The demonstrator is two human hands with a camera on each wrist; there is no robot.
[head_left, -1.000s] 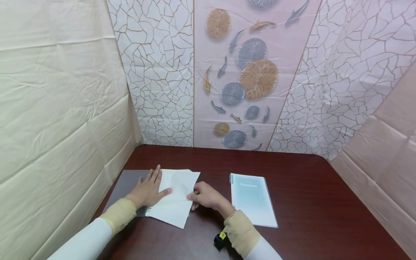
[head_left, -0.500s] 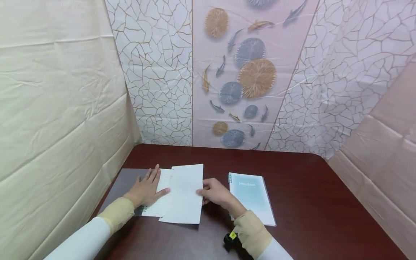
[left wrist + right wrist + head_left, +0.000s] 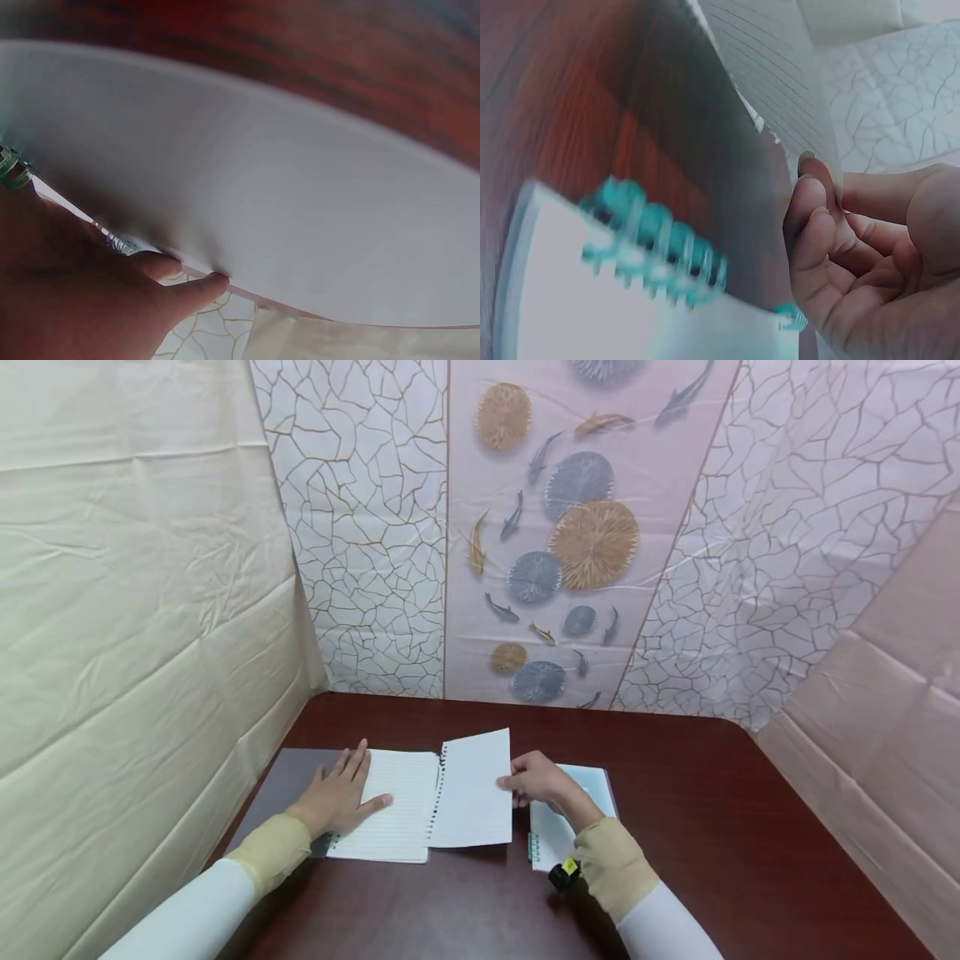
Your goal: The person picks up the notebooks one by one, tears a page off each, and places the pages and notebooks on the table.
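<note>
Pinching the right edge of a loose sheet (image 3: 474, 789), my right hand (image 3: 531, 779), the nearer one, has it directly to its left in the head view, long axis running away from me and holed side toward the lined notebook (image 3: 401, 806) on the bench (image 3: 712, 827), my left hand (image 3: 336, 797) spread across it. My left wrist view shows green rings (image 3: 13, 166) beside that hand; my right wrist's, the sheet pinched near a teal-ringed notebook (image 3: 622, 315).

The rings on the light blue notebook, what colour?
Teal green; the rings show best in the right wrist view.
</note>
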